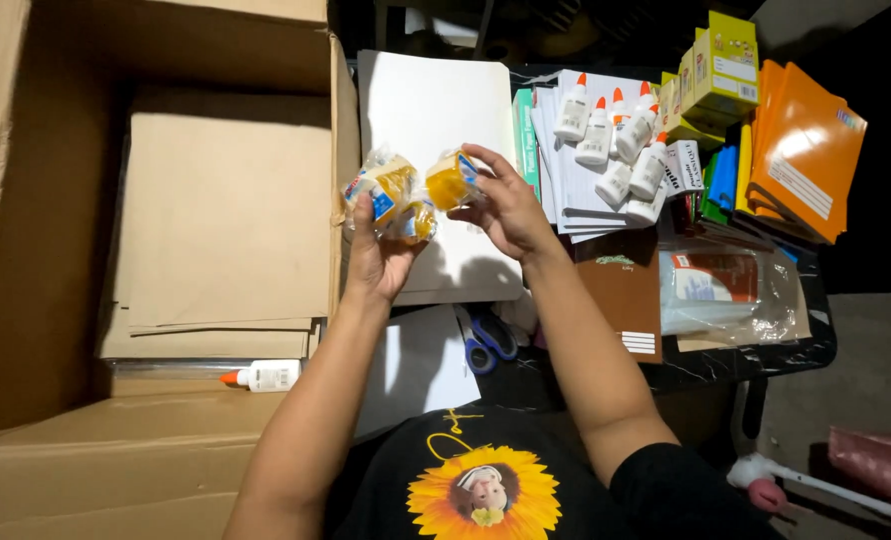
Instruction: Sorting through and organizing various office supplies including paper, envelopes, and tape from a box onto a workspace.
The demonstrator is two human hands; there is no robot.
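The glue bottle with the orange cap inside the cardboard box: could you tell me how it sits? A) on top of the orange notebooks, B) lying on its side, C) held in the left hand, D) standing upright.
B: the glue bottle lies flat in the cardboard box, cap pointing left.

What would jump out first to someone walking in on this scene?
Two bare hands at the centre: the left hand and right hand hold a clear plastic pack of yellow rolls between them. A big open cardboard box fills the left side. To the right, white glue bottles with orange caps lie beside orange notebooks.
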